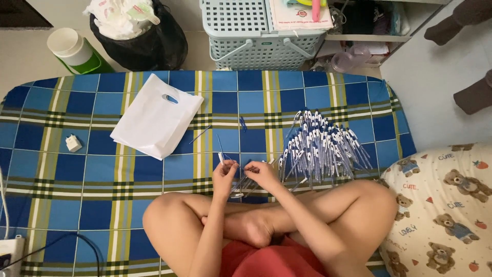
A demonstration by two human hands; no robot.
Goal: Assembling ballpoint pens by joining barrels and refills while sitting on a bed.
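Blue-white pens piled, both hands' fingers pinching one pen part

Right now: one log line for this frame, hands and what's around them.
left hand: holds pen part | right hand: pinches thin pen refill | pile of pens: right of hands | white plastic bag: flat on plaid mat
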